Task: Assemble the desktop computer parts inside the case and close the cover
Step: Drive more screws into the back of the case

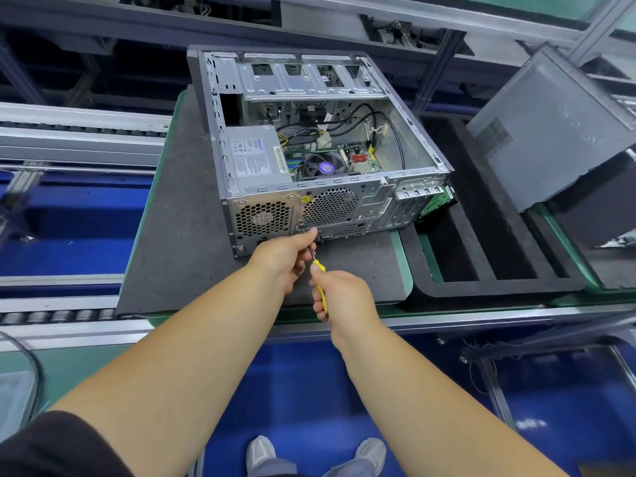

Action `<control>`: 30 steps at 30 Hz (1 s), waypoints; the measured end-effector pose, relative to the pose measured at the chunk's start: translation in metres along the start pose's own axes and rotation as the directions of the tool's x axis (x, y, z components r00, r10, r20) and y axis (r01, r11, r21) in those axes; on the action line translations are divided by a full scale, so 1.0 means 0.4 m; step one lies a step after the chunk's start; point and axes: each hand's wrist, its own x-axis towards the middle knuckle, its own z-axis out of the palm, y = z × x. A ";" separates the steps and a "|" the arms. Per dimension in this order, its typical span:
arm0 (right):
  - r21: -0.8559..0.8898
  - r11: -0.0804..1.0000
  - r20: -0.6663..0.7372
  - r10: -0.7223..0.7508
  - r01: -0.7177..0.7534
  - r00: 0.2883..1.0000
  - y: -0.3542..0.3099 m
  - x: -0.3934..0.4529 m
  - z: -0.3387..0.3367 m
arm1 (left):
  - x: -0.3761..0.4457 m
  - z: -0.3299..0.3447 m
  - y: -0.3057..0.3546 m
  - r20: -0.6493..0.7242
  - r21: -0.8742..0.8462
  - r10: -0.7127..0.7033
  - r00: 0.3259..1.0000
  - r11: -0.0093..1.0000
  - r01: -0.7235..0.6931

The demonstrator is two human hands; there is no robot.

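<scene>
The tip of the screwdriver (319,284) is hidden behind the left hand (287,253), so whether it meets a screw on the case (309,146) cannot be told. Much of its yellow handle is buried in the right hand (344,297), and only a short dark length of shaft shows between the two hands. Labels on the power supply (256,158) are too small to read.

The left hand pinches the shaft with curled fingers, its fingertips against the rear panel of the case just below the round fan grille (330,206). The right hand is wrapped tightly round the handle, just behind the left.

The case lies on its side, open top up, on a dark grey felt-like mat (179,242) on the counter (404,270). It is bare sheet metal, boxy, with honeycomb vents at the back; inside sit the grey power supply, a round black cooler fan (318,165), a green board and loose black cables. To the right stands a black foam tray (488,235) with long slots, and a dark grey cover panel (557,125) leans tilted beyond it.
</scene>
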 end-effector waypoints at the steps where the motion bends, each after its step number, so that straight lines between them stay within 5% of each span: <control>1: 0.028 0.999 0.004 0.031 -0.031 1.000 -0.004 -0.002 0.004 | -0.003 -0.005 -0.001 0.023 -0.014 -0.005 1.000 1.000 0.005; 7: 0.301 0.910 0.253 0.210 -0.283 0.944 -0.008 -0.009 0.003 | -0.017 -0.030 -0.001 0.100 0.014 0.002 0.995 1.000 -0.003; 14: 0.082 0.993 0.021 0.085 -0.086 0.996 0.001 -0.011 0.010 | -0.009 -0.017 -0.006 0.029 -0.036 0.021 0.999 0.999 -0.020; 22: 0.239 0.942 0.157 0.204 -0.238 0.966 -0.007 -0.013 -0.001 | 0.002 -0.010 -0.006 -0.039 -0.013 -0.021 0.999 1.000 0.020; 30: 0.091 0.995 -0.007 0.046 -0.045 0.999 -0.009 -0.003 0.003 | -0.013 -0.006 -0.006 0.010 -0.048 -0.001 1.000 0.999 0.002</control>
